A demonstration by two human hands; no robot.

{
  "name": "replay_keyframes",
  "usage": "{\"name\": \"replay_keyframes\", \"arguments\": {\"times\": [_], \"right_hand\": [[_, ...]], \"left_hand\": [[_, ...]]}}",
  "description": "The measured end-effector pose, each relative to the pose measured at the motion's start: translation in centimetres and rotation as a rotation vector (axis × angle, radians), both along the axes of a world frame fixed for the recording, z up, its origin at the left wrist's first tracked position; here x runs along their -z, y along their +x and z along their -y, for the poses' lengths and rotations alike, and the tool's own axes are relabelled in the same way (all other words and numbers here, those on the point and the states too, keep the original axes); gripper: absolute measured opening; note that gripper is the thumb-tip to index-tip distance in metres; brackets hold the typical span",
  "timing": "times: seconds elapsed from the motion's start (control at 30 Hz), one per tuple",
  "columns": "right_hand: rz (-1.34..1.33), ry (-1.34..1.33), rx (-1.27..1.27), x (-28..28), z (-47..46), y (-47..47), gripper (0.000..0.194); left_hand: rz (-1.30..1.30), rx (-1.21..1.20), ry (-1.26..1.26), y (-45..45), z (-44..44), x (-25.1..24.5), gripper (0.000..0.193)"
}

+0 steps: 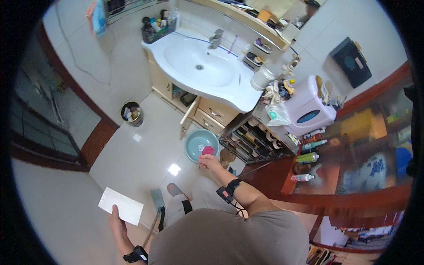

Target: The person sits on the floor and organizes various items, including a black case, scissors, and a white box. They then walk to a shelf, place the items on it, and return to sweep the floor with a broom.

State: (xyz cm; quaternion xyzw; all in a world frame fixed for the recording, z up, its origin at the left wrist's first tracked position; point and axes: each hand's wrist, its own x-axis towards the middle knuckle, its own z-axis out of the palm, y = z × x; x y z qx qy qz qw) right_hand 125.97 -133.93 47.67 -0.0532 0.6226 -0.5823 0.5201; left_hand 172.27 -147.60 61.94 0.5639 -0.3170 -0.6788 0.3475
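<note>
My left hand (pixel 118 223) holds a white rectangular card or sheet (pixel 122 204) by its lower edge, thumb on top, at the lower left. My right hand (pixel 208 161) reaches out in front, its fingers closed on a small thin dark item (pixel 199 165) too small to identify. Just beyond the right hand, a round light-blue plastic basin (pixel 192 145) stands on the floor; a pink item (pixel 208 150) and a small white label or paper show inside it. Whether the right hand touches the pink item cannot be told.
A white washbasin (pixel 198 74) tops a cabinet whose open door (pixel 189 117) hangs near the blue basin. A waste bin (pixel 135 119) stands left. On the right are a shoe rack (pixel 251 137), slippers (pixel 228 155) and a glass-fronted cabinet with bottles. A long-handled dustpan (pixel 157 199) stands by my foot.
</note>
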Motion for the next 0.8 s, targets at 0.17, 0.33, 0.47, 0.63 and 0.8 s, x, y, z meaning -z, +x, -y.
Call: {"name": "replay_keyframes", "arguments": {"times": [0.17,0.33,0.47,0.63,0.8], "right_hand": [[-0.008,0.079,0.204,-4.6,-0.5,-5.2,0.017],[-0.101,0.014,0.455,-6.4,-0.5,-12.4,0.014],[-0.104,-0.019,0.486,-7.3,0.6,-18.6,0.015],[-0.054,-0.069,0.510,-6.3,4.2,-24.2,0.014],[-0.067,-0.154,0.766,-3.3,8.9,-31.5,0.014]], "left_hand": [[-0.020,0.102,-0.015,-5.4,7.6,0.1,0.056],[-0.042,0.145,-0.015,-11.2,11.0,1.1,0.051],[0.042,0.167,-0.006,-15.5,12.4,-1.6,0.056],[0.039,0.161,-0.163,-21.0,15.2,-5.1,0.057],[0.067,0.179,-0.158,-23.7,16.8,-5.6,0.056]]}}
